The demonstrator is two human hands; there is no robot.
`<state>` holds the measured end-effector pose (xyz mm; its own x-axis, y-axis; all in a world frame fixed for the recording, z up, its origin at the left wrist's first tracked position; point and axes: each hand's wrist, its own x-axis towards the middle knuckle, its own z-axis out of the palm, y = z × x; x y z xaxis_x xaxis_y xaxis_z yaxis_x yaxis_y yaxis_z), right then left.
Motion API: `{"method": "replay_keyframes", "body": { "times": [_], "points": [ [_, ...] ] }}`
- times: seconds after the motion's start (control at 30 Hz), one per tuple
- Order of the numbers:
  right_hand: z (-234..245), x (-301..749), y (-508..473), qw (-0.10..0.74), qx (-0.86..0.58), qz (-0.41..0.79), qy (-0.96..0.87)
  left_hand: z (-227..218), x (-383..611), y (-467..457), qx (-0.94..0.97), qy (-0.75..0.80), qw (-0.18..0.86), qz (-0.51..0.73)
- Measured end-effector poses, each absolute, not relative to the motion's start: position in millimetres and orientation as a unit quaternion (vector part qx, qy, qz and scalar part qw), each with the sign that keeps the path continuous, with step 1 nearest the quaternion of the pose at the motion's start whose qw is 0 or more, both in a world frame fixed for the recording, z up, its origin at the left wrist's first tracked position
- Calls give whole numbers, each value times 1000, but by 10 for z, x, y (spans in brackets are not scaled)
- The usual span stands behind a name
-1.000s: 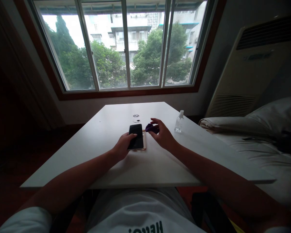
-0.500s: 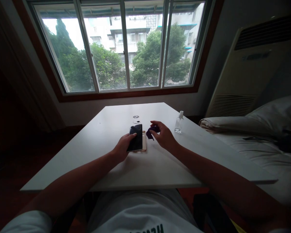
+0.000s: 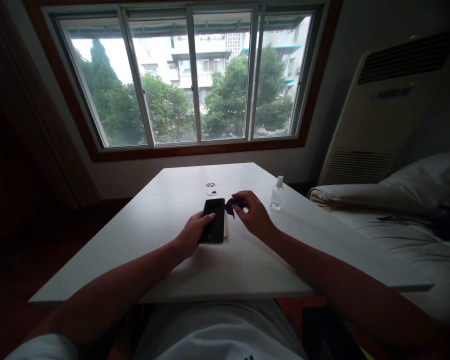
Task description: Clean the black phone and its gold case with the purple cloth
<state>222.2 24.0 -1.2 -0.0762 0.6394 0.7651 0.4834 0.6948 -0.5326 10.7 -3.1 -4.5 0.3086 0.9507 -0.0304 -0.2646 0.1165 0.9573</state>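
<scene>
A black phone (image 3: pixel 214 225) lies screen up on the white table (image 3: pixel 232 260), on top of a pale case whose edge shows at its right. My left hand (image 3: pixel 193 235) grips the phone's near left edge, thumb on the screen. My right hand (image 3: pixel 253 215) is closed in a pinch on a small dark purple cloth (image 3: pixel 232 204) just right of the phone's far corner.
A small clear bottle with a white cap (image 3: pixel 276 194) stands at the table's right edge. Two small round items (image 3: pixel 210 188) lie beyond the phone. A bed with pale bedding (image 3: pixel 397 210) is on the right, a wide window (image 3: pixel 195 80) ahead.
The phone, tilted up half a second ago, now lies flat over the case. My right hand has brought the purple cloth closer to the phone's far right corner.
</scene>
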Motion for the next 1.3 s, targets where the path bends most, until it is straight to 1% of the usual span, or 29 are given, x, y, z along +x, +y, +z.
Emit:
{"method": "replay_keyframes", "body": {
  "times": [0.1,0.17,0.23,0.3,0.4,0.53,0.73,1.07,1.3],
  "points": [
    [69,2180,139,576,-341,65,-740,-49,109,-41,483,367,655,451],
    [118,2146,43,565,-307,59,-764,-40,120,-55,488,381,647,445],
    [140,2110,-49,529,-270,62,-802,-24,130,-71,496,384,638,447],
    [130,2080,-115,475,-244,67,-843,-9,134,-84,504,369,632,458],
    [89,2059,-150,408,-236,74,-879,2,123,-92,513,342,628,474],
    [68,2062,-134,385,-253,80,-884,-13,101,-75,476,361,648,472],
    [110,2028,-138,404,-248,83,-877,-51,77,-44,452,351,672,469],
    [107,2010,-129,428,-268,76,-860,-30,30,-38,474,367,634,489],
    [166,2026,-93,497,-293,26,-817,51,57,-108,466,400,632,473]
  ]
}}
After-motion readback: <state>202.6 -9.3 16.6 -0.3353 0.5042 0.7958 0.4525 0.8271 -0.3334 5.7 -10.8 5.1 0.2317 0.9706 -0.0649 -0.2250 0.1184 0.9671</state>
